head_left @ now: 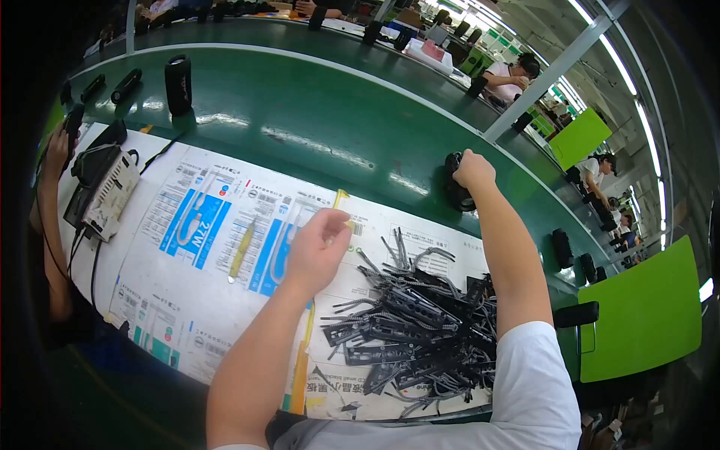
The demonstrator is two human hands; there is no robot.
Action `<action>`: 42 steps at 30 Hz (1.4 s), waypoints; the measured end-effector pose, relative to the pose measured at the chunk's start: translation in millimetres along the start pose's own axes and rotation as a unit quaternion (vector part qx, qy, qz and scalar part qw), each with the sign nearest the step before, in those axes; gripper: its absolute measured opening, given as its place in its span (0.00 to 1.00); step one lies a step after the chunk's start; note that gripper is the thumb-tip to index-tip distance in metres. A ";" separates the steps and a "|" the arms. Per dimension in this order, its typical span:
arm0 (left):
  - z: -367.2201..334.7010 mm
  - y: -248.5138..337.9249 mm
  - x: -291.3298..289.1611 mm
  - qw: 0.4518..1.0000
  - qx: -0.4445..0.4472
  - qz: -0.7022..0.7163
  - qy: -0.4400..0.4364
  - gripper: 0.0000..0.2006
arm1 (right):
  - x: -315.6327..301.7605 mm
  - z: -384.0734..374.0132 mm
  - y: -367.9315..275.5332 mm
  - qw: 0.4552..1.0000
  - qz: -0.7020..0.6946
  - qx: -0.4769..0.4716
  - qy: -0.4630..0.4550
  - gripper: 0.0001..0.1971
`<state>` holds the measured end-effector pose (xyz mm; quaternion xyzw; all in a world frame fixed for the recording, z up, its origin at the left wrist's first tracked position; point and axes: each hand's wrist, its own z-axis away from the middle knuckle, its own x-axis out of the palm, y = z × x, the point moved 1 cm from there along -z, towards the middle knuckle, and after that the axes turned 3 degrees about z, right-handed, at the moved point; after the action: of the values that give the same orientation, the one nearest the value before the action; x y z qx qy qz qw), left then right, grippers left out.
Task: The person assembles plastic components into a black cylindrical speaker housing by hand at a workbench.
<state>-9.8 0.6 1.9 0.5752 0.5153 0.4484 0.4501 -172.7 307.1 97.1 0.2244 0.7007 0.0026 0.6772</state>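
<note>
Out at the far right of my work surface, my right hand (474,172) is closed round the upper end of a black cylindrical speaker (460,196) on the green belt. My left hand (321,249) hovers over the printed white sheets, fingers loosely curled and nothing visible in them. Below and to the right of it lies a heap of black plastic strips (409,304) with grey-black braided cords. A slim yellow-handled tool (241,253) rests on the sheets left of my left hand.
A white power unit (112,196) with cables stands at the left, near another person's hand (56,150). Black speakers, one upright (178,85), stand along the green belt (277,97). A metal post (551,75) and a green panel (641,319) are at the right. Other people work beyond.
</note>
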 end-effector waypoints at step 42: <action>1.8 -4.9 -1.2 0.999 0.041 -0.002 -0.014 0.10 | 2.2 215.8 60.4 0.883 -0.225 -0.320 -0.259 0.13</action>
<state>-9.1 -0.4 -3.3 0.5985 0.5277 0.4181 0.4342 51.2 297.4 95.8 -0.1755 0.4926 0.0164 0.8522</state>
